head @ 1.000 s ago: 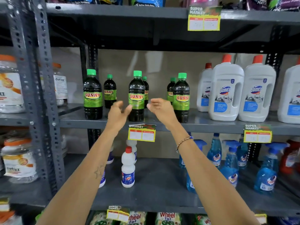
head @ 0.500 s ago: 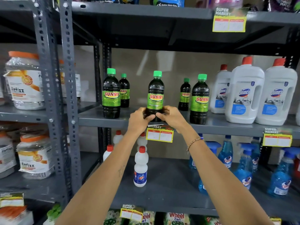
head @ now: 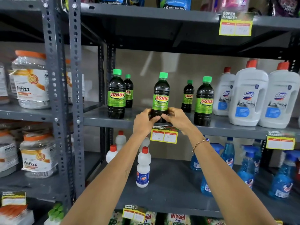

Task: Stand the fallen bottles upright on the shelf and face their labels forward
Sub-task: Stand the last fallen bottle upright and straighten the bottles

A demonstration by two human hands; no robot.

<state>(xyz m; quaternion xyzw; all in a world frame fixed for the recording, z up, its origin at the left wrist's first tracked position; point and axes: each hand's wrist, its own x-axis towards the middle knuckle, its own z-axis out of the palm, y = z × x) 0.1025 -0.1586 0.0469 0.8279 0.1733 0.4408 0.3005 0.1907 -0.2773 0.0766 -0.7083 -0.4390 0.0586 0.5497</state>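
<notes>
A dark SUNNY bottle (head: 161,95) with a green cap and green label stands upright at the front middle of the grey shelf (head: 97,118), label facing me. My left hand (head: 144,122) and my right hand (head: 177,119) clasp its base from both sides. Another SUNNY bottle (head: 116,95) stands upright at the left with one (head: 128,91) behind it. On the right stands a front bottle (head: 203,101), label turned slightly right, and a smaller-looking one (head: 188,96) behind. No bottle lies on its side.
White Domex jugs (head: 248,95) fill the shelf's right part. A yellow price tag (head: 164,135) hangs under the shelf edge. Below stand white bottles with red caps (head: 143,169) and blue spray bottles (head: 246,168). Fitfizz jars (head: 30,80) sit beyond the grey upright post (head: 74,95).
Both hands went from open in front of the middle bottle to clasped around its base. The view has shifted so the shelf sits further right and closer.
</notes>
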